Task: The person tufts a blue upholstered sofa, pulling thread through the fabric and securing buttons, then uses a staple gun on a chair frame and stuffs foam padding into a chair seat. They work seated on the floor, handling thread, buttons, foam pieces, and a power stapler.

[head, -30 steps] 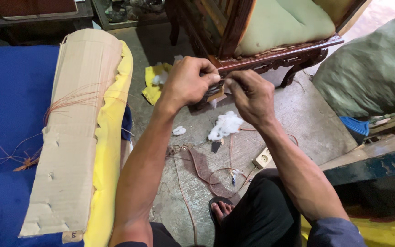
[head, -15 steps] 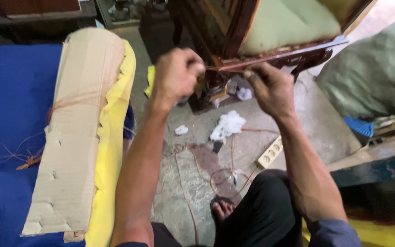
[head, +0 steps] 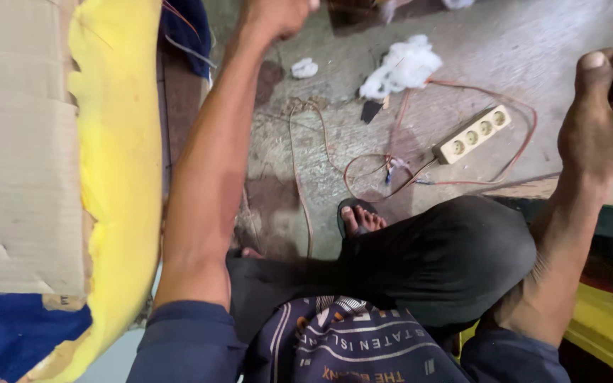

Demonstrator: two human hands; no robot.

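Bare floor between arms, power strip, cords crossing

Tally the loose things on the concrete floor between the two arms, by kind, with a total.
White stuffing tufts: 2, a large tuft and a small tuft
Power strip: 1
Thin reddish cord, looping by the strip: 1
Small dark scrap below the large tuft: 1
Total: 5
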